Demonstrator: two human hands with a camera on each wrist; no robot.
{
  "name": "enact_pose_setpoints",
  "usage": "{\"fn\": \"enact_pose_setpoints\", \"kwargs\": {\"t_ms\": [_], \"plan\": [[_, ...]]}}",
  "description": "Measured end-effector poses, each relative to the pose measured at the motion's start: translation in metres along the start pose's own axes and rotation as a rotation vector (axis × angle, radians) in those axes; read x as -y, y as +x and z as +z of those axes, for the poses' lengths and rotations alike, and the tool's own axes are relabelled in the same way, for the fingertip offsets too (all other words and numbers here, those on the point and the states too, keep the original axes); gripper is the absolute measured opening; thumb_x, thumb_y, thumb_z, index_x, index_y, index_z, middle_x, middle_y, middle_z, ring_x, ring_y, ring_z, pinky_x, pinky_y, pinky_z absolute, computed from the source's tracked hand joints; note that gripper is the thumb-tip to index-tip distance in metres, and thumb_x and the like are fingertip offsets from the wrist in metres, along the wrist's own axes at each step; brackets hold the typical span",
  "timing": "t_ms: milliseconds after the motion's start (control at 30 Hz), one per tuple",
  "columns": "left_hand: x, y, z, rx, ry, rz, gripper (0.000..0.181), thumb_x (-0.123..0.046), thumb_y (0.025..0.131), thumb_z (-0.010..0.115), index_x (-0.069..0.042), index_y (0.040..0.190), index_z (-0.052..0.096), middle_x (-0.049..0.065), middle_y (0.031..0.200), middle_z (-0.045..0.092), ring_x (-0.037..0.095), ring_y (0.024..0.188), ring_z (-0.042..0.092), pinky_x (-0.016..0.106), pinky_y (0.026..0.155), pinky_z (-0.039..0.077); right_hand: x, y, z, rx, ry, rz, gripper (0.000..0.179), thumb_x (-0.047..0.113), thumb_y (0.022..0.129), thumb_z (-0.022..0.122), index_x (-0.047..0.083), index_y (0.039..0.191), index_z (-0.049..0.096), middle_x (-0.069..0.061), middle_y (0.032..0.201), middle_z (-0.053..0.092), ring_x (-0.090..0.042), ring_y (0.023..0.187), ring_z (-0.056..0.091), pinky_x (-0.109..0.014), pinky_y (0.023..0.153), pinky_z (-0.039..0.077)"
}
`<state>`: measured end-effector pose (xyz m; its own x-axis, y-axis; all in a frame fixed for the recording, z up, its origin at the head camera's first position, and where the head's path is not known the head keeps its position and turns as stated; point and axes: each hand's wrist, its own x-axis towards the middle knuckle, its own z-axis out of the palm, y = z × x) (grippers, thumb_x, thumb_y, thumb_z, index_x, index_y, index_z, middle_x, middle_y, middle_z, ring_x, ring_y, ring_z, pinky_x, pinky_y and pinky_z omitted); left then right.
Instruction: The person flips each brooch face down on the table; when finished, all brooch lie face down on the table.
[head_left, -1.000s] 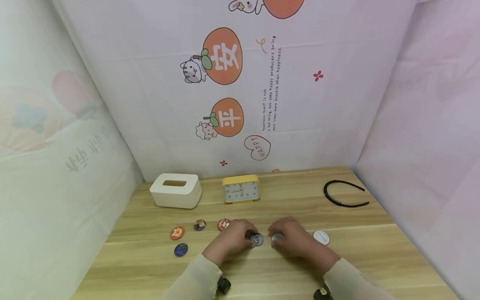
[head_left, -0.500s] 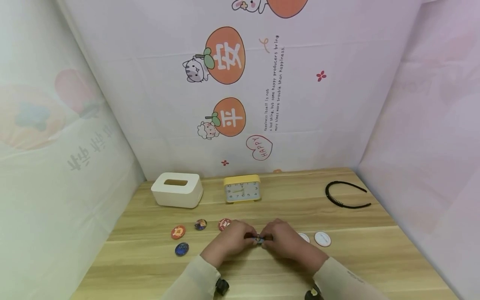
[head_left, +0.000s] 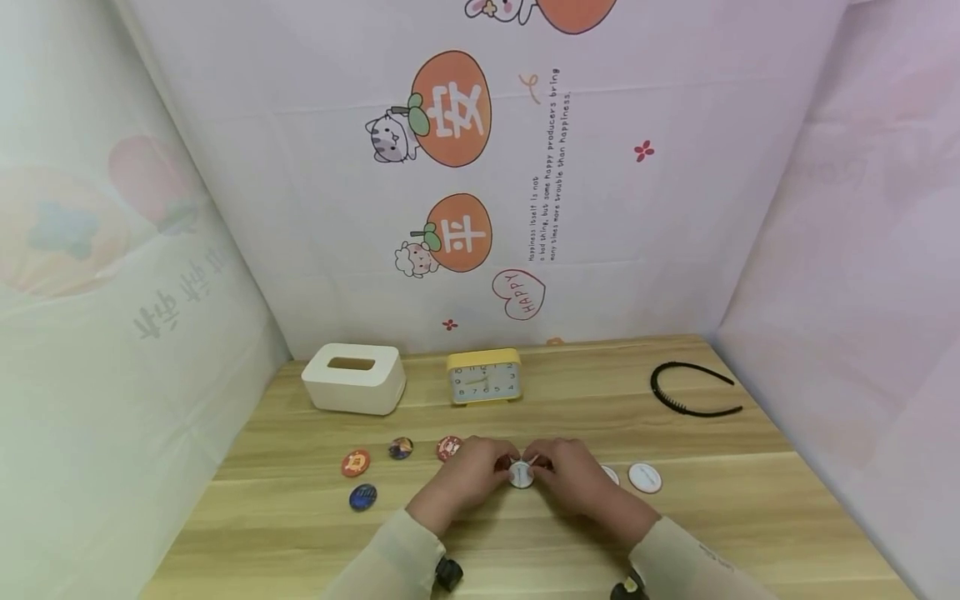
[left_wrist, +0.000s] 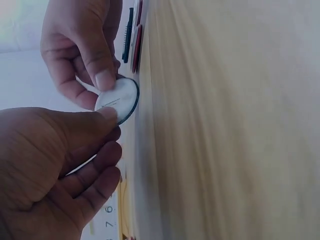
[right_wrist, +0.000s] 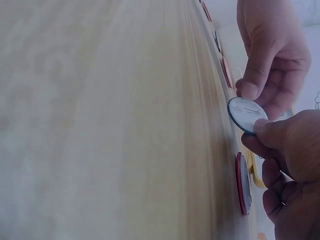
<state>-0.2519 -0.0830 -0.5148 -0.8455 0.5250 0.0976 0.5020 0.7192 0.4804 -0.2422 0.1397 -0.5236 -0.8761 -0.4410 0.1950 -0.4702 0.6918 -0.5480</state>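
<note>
Both hands hold one round button badge, its white back turned up. My left hand pinches its left edge, thumb on the white face. From the other side my right hand pinches the opposite edge. In the left wrist view the badge is tilted, with a dark rim and a thin line across its back. The right wrist view shows the badge close over the wood, both thumbs on it. Beside my left hand a red badge lies partly covered. A white disc shows behind my right hand.
At the left lie an orange badge, a blue badge and a dark picture badge. Another white disc lies at the right. Behind stand a white tissue box and a yellow clock; a black headband lies back right.
My right hand has moved left to meet my left hand and grip the badge. The badge has turned over, from picture side up, through edge-on, to white back up.
</note>
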Motion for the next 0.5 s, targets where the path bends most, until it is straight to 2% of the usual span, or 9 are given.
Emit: {"fn": "enact_pose_setpoints", "kwargs": {"t_ms": [100, 167, 500], "plan": [[0.0005, 0.002, 0.0025, 0.0, -0.044, -0.016, 0.019, -0.013, 0.098, 0.083, -0.023, 0.112, 0.077, -0.013, 0.094, 0.071, 0.003, 0.087, 0.063, 0.025, 0.08, 0.055, 0.0003, 0.0012, 0.0016, -0.007, 0.02, 0.018, 0.013, 0.009, 0.1, 0.078, 0.022, 0.103, 0.076, 0.007, 0.095, 0.077, -0.005, 0.089, 0.069, -0.027, 0.078, 0.058], [0.0009, 0.0027, 0.0034, 0.006, -0.055, -0.025, 0.021, -0.013, 0.096, 0.084, -0.024, 0.11, 0.076, -0.015, 0.092, 0.069, 0.002, 0.085, 0.061, 0.025, 0.078, 0.053, -0.0006, 0.0018, 0.0026, -0.002, 0.029, 0.025, 0.014, 0.009, 0.1, 0.078, 0.022, 0.102, 0.075, 0.009, 0.093, 0.076, -0.004, 0.088, 0.069, -0.027, 0.078, 0.058], [0.0035, 0.0028, 0.005, 0.04, -0.075, -0.06, 0.02, -0.011, 0.094, 0.086, -0.02, 0.111, 0.08, -0.012, 0.096, 0.073, 0.001, 0.088, 0.063, 0.026, 0.082, 0.055, -0.0042, 0.0004, 0.0012, 0.06, 0.099, 0.038, 0.021, 0.007, 0.093, 0.084, 0.019, 0.109, 0.079, 0.01, 0.095, 0.073, -0.013, 0.095, 0.065, -0.028, 0.081, 0.055]]}}
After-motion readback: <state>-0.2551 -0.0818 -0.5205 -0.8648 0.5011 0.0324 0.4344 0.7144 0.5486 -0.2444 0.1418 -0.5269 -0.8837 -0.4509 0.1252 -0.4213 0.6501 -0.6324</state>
